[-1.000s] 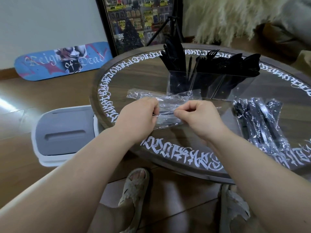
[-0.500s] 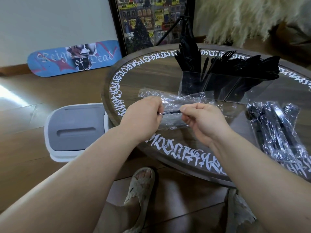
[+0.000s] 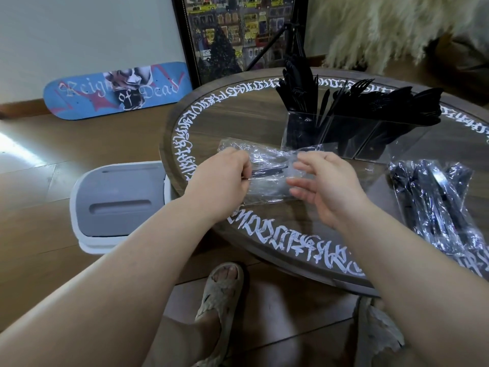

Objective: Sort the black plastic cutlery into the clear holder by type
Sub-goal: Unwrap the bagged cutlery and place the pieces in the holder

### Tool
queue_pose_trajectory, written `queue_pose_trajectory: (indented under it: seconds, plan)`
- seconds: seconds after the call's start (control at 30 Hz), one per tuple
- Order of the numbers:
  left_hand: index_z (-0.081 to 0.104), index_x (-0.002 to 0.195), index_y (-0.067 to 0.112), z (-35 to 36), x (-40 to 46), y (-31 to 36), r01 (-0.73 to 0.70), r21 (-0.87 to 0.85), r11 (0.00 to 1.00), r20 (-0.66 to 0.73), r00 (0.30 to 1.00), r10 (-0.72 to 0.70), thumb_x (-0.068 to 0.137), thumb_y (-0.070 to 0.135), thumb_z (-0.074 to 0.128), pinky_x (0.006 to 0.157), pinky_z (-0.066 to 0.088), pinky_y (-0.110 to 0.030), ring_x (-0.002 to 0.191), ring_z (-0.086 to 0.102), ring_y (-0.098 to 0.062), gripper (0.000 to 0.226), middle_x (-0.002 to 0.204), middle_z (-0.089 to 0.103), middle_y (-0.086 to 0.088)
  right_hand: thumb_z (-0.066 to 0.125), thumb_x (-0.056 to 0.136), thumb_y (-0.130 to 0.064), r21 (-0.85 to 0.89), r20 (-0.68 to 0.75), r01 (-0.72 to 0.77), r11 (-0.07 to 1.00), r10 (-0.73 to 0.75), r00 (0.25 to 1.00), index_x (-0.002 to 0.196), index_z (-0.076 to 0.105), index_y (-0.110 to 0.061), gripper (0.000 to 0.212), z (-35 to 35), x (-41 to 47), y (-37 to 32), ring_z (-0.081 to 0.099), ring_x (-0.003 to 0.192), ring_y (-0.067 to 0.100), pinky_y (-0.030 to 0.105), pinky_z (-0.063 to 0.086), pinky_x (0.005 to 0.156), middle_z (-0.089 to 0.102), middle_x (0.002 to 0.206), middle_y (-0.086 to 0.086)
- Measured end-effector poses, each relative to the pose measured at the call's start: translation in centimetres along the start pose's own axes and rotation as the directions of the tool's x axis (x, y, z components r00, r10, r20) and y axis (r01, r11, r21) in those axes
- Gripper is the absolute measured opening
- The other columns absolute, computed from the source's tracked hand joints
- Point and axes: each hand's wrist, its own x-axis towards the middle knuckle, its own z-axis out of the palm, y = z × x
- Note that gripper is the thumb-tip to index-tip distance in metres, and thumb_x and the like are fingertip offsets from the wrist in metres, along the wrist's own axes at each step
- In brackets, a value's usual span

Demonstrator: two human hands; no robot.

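**Black utensil pinched in my left fingers, right hand loose beside it**

Grey-lidded, the white bin [image 3: 116, 205] sits on the wood floor well to the left of my left fingers, and beyond it a blue skateboard deck [image 3: 116, 92] leans against the wall.

My left hand [image 3: 222, 185] is curled, its fingers pinching one end of a thin black plastic utensil [image 3: 270, 170] that sticks out to the right of my fingertips; I cannot tell whether it is a fork, knife or spoon. It hangs just above a crumpled clear wrapper [image 3: 267, 157] lying on the round wooden table [image 3: 211, 123], directly under and between my two sets of fingers.

My right hand [image 3: 325, 186] is just right of the utensil's free end, fingers spread and relaxed, gripping nothing; the fingertips are near the wrapper, and I cannot tell whether they touch it.

Beyond my right fingers stands the clear holder [image 3: 352, 136], its compartments full of upright black cutlery [image 3: 365, 102], forks showing in the middle section.

Well to the right of my right fingers lies a pile of wrapped cutlery packets [image 3: 436, 205] on the table's near edge.
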Motion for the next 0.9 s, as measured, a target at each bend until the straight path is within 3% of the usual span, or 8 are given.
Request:
queue_pose_trajectory:
  seconds: [0.13, 0.27, 0.33, 0.43, 0.5, 0.6, 0.73, 0.9]
  plan:
    - [0.049, 0.078, 0.023, 0.0, 0.0, 0.1, -0.021, -0.003, 1.0, 0.01, 1.0, 0.021, 0.085, 0.011, 0.06, 0.072, 0.043, -0.028, 0.084, 0.052, -0.015, 0.018, 0.09, 0.05, 0.007, 0.068, 0.086, -0.012, -0.19, 0.012, 0.082, 0.978, -0.081, 0.997, 0.114, 0.054, -0.016, 0.032, 0.1, -0.1, 0.1, 0.065, 0.075, 0.017, 0.027, 0.056, 0.063, 0.062, 0.1, 0.007]
    - [0.049, 0.078, 0.023, -0.1, 0.0, -0.1, 0.002, 0.001, 1.0, -0.001, 1.0, -0.002, 0.085, 0.01, 0.059, 0.07, 0.041, -0.025, 0.084, 0.052, -0.015, 0.018, 0.09, 0.05, 0.007, 0.056, 0.087, 0.0, -0.233, -0.224, 0.103, 0.967, -0.156, 0.962, 0.098, 0.058, -0.02, 0.022, -0.5, 0.8, 0.4, 0.059, 0.074, 0.016, 0.033, 0.054, 0.071, 0.066, 0.094, 0.007]
    - [0.05, 0.079, 0.022, 0.0, 0.0, -0.2, 0.013, 0.004, 1.0, 0.003, 1.0, -0.013, 0.085, 0.011, 0.059, 0.071, 0.042, -0.027, 0.085, 0.052, -0.015, 0.016, 0.091, 0.052, 0.005, 0.054, 0.085, -0.003, -0.437, -0.261, 0.287, 0.852, -0.426, 0.866, 0.096, 0.06, -0.023, 0.023, -0.4, 0.4, 0.0, 0.057, 0.079, 0.009, 0.027, 0.049, 0.079, 0.065, 0.096, -0.001]
    - [0.051, 0.082, 0.023, 0.1, 0.1, -0.3, 0.025, 0.031, 0.999, 0.032, 0.999, -0.026, 0.086, 0.018, 0.061, 0.074, 0.043, -0.028, 0.087, 0.052, -0.016, 0.013, 0.094, 0.053, 0.004, 0.057, 0.085, -0.007, -0.607, 0.027, 0.559, 0.564, -0.689, 0.725, 0.091, 0.065, -0.022, 0.018, 0.6, -1.1, -0.3, 0.052, 0.071, 0.001, 0.016, 0.043, 0.069, 0.061, 0.085, -0.008]
    - [0.051, 0.084, 0.024, 0.1, 0.1, -0.2, 0.026, 0.039, 0.999, 0.042, 0.999, -0.028, 0.086, 0.022, 0.063, 0.074, 0.04, -0.026, 0.088, 0.051, -0.015, 0.012, 0.094, 0.052, 0.005, 0.057, 0.089, -0.013, -0.685, 0.153, 0.508, 0.522, -0.579, 0.801, 0.09, 0.066, -0.022, 0.013, 1.1, -1.5, 0.3, 0.052, 0.069, 0.002, 0.019, 0.043, 0.067, 0.06, 0.079, -0.013]
    - [0.052, 0.085, 0.024, 0.1, 0.1, -0.2, 0.028, 0.009, 1.0, 0.035, 0.999, -0.029, 0.085, 0.024, 0.064, 0.074, 0.04, -0.025, 0.088, 0.052, -0.014, 0.012, 0.093, 0.053, 0.005, 0.052, 0.093, -0.016, -0.703, 0.072, 0.348, 0.62, -0.425, 0.902, 0.088, 0.066, -0.019, 0.015, 0.8, -0.7, 0.6, 0.053, 0.069, 0.004, 0.025, 0.043, 0.065, 0.06, 0.075, -0.013]
    - [0.054, 0.084, 0.023, -0.1, -0.1, -0.2, 0.034, -0.05, 0.998, 0.023, 0.999, -0.033, 0.085, 0.032, 0.065, 0.074, 0.037, -0.024, 0.088, 0.053, -0.013, 0.014, 0.093, 0.056, 0.005, 0.051, 0.093, -0.015, -0.621, -0.027, 0.253, 0.742, -0.342, 0.939, 0.087, 0.068, -0.017, 0.018, 0.5, -0.3, -0.1, 0.055, 0.07, 0.006, 0.024, 0.046, 0.066, 0.063, 0.075, -0.01]
    - [0.058, 0.086, 0.021, -0.3, -0.2, -0.1, 0.033, -0.096, 0.995, 0.029, 0.999, -0.031, 0.09, 0.035, 0.061, 0.071, 0.036, -0.023, 0.084, 0.054, -0.012, 0.015, 0.09, 0.058, 0.006, 0.058, 0.088, -0.007, -0.509, -0.015, 0.157, 0.847, -0.191, 0.981, 0.076, 0.069, -0.014, 0.018, 0.5, 0.0, 0.2, 0.045, 0.055, 0.008, 0.016, 0.037, 0.047, 0.062, 0.07, -0.005]
